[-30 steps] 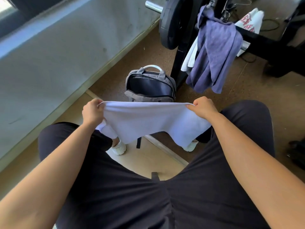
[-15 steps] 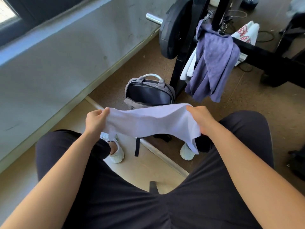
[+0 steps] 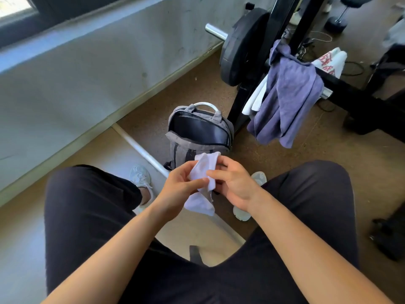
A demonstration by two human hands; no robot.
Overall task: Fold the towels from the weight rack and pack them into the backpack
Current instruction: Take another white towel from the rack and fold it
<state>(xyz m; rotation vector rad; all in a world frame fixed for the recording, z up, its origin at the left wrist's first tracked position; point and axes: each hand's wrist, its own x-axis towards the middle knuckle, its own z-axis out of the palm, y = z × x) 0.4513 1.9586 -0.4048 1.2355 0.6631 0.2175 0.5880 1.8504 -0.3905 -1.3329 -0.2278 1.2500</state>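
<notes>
Hands have come together since a moment ago, so the white towel [image 3: 202,170] that was stretched wide is now doubled up at frame center. Left hand [image 3: 178,187] and right hand [image 3: 235,184] both pinch it, fingers curled on the cloth. The backpack [image 3: 197,132] sits open just above them, and a purple towel [image 3: 287,97] hangs on the rack [image 3: 281,20], upper right.
</notes>
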